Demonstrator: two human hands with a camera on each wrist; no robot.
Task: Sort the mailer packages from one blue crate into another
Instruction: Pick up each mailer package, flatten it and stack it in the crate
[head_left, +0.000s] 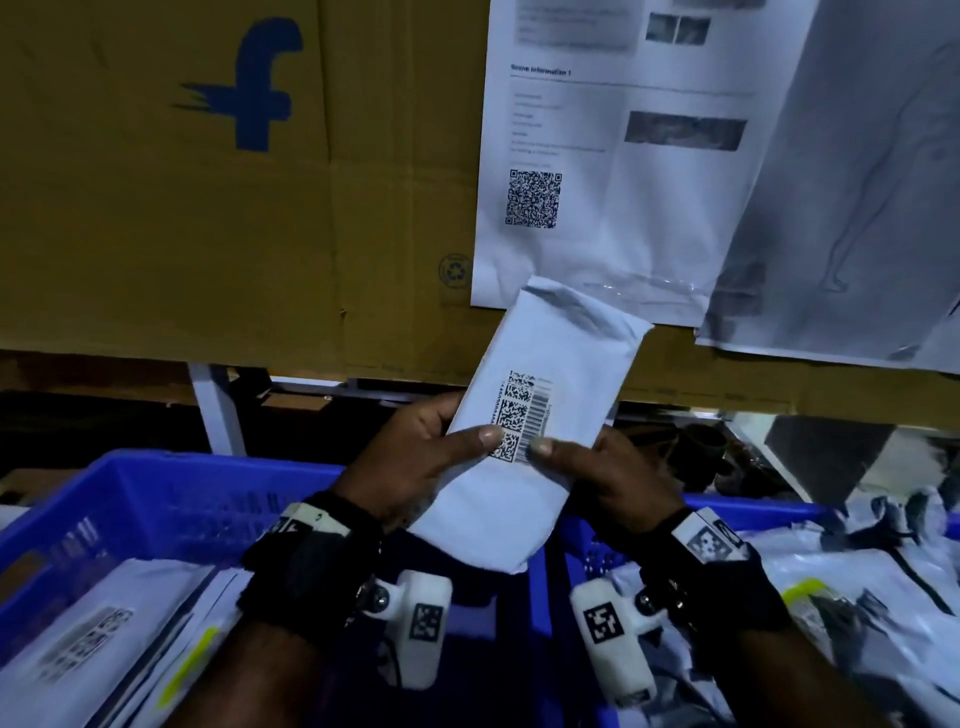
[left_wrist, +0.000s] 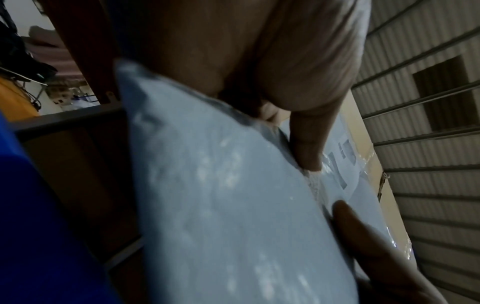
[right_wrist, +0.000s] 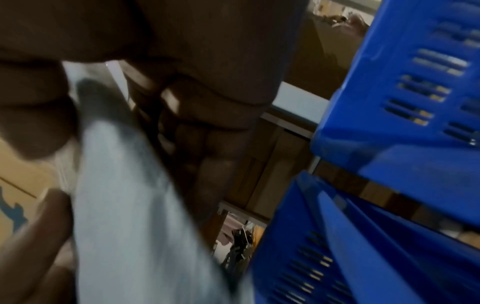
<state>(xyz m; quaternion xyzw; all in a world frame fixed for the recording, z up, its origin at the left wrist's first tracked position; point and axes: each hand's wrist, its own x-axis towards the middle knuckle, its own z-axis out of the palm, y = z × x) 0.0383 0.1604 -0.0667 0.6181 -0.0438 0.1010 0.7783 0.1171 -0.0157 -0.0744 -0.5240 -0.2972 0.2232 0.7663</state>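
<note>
Head view, centre of the frame: a white mailer package (head_left: 540, 426) held upright and slightly tilted above the gap between two blue crates. The left hand (head_left: 410, 467) grasps its left edge, thumb across the front beside the barcode label (head_left: 522, 415) and fingers curled behind. The right hand (head_left: 613, 478) grasps the right edge in the same manner, its thumb touching the lower end of the label. Both wrists carry black straps with white camera mounts.

Lower left of the frame: the left blue crate (head_left: 156, 499), with slotted walls, holding flat white mailers (head_left: 104, 639) stacked on one another; one bears a printed label and a yellow strip. Lower right: the right blue crate (head_left: 769, 506), holding a loose heap of white and grey mailers (head_left: 857, 571), some with dark markings.

Upper half of the frame: a brown cardboard box (head_left: 208, 182) with a blue printed logo, and to its right, printed sheets (head_left: 623, 156) with a QR code, hanging in front of the cardboard.

Left wrist view: the package (left_wrist: 221, 195) fills the middle, a thumb pressed on its face and the blue crate wall (left_wrist: 39, 226) at lower left. Right wrist view: blurred; curled fingers (right_wrist: 207, 133) behind the package (right_wrist: 130, 205), slotted blue crate walls (right_wrist: 402, 102) at right.
</note>
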